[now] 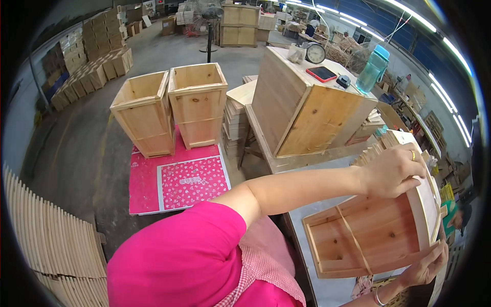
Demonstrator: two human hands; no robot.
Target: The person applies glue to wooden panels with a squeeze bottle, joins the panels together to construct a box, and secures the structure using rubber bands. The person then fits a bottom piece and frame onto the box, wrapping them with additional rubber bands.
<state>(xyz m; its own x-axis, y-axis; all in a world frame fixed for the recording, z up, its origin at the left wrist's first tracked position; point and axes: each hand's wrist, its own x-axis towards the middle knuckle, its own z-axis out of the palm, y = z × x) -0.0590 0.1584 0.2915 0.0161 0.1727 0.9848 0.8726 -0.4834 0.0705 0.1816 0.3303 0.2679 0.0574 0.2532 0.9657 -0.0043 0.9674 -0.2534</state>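
A tapered wooden box (368, 230) lies on its side on the table at the right, with a thin pale band (355, 238) running across its reddish board. At its wider right end stands a pale wooden strip (423, 210). My left hand (393, 171), a ring on one finger, is closed with curled fingers at the strip's upper part; its fingertips are partly hidden. Lower down, my right hand (425, 263), with a bracelet at the wrist, grips the strip's lower end between thumb and fingers.
Two open tapered wooden boxes (197, 102) stand on a pink patterned sheet (192, 179). A large wooden box (286, 102) carries a phone (321, 74), a round clock (315, 52) and a turquoise bottle (373, 70). Stacked curved slats (46, 230) rise at the left. Another person (452, 217) is at far right.
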